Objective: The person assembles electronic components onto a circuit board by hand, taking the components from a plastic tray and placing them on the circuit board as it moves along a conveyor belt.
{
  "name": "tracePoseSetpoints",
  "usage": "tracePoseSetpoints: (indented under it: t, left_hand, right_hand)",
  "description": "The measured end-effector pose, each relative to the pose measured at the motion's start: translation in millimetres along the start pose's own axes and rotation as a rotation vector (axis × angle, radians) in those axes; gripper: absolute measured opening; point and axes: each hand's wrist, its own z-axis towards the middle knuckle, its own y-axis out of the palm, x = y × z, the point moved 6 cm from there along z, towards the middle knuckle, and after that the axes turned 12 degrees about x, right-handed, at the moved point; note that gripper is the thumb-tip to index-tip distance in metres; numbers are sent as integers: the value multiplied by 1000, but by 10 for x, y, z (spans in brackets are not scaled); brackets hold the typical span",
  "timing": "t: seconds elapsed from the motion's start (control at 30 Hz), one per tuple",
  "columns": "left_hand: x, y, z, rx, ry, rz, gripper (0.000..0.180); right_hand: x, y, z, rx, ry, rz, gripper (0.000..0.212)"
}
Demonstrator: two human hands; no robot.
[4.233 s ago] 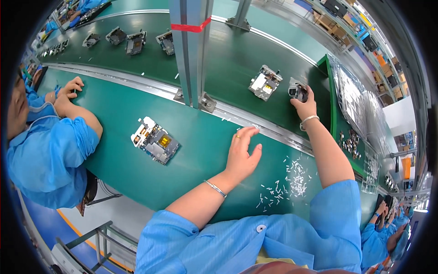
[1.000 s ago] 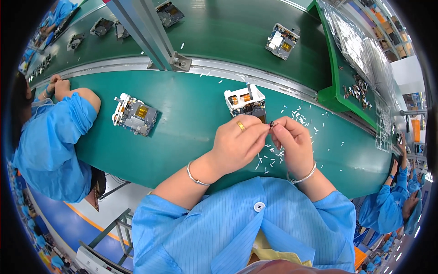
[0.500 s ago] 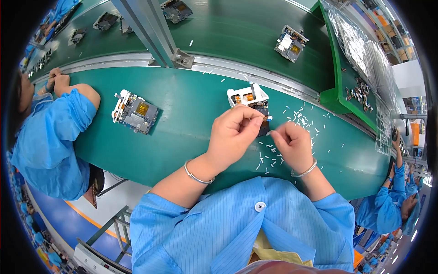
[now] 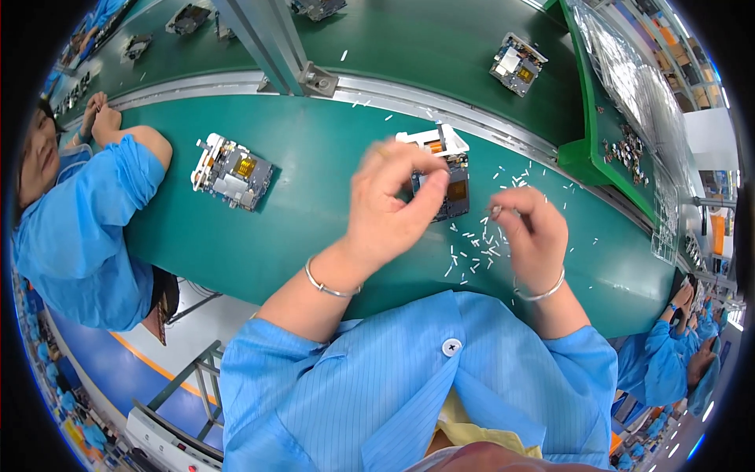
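A circuit board module (image 4: 454,197) with a white plastic frame (image 4: 454,141) lies on the green table in front of me. My left hand (image 4: 385,204) hovers over its left side, bent at the fingers and smeared by motion; whether its thumb and forefinger meet is unclear. To the right of the module, my right hand (image 4: 536,232) is closed in a pinch. At its fingertips shows a tiny greyish thing (image 4: 495,211), too small to name. Small white strips (image 4: 487,248) lie scattered around and below that hand.
A second board module (image 4: 236,175) lies to the left, near a co-worker's blue sleeve (image 4: 90,228). Behind a metal rail (image 4: 409,114) with an upright post (image 4: 267,39), more boards (image 4: 519,64) sit on a green belt. A green-edged tray (image 4: 586,157) holding small parts stands at right.
My left hand has come off the module's connector area, moving up and left, and more of the board shows. My right hand has drawn away to the right, still pinched.
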Motion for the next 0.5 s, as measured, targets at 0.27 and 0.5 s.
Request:
tracePoseSetpoints:
  t: [0.27,0.5]
  left_hand:
    - [-324,159,52,-180,-34,253,56]
    - [-394,164,69,-223,-9,170,48]
  right_hand:
    - [227,264,252,-113,-54,-188,20]
    - [279,475,357,-156,-52,-219,15]
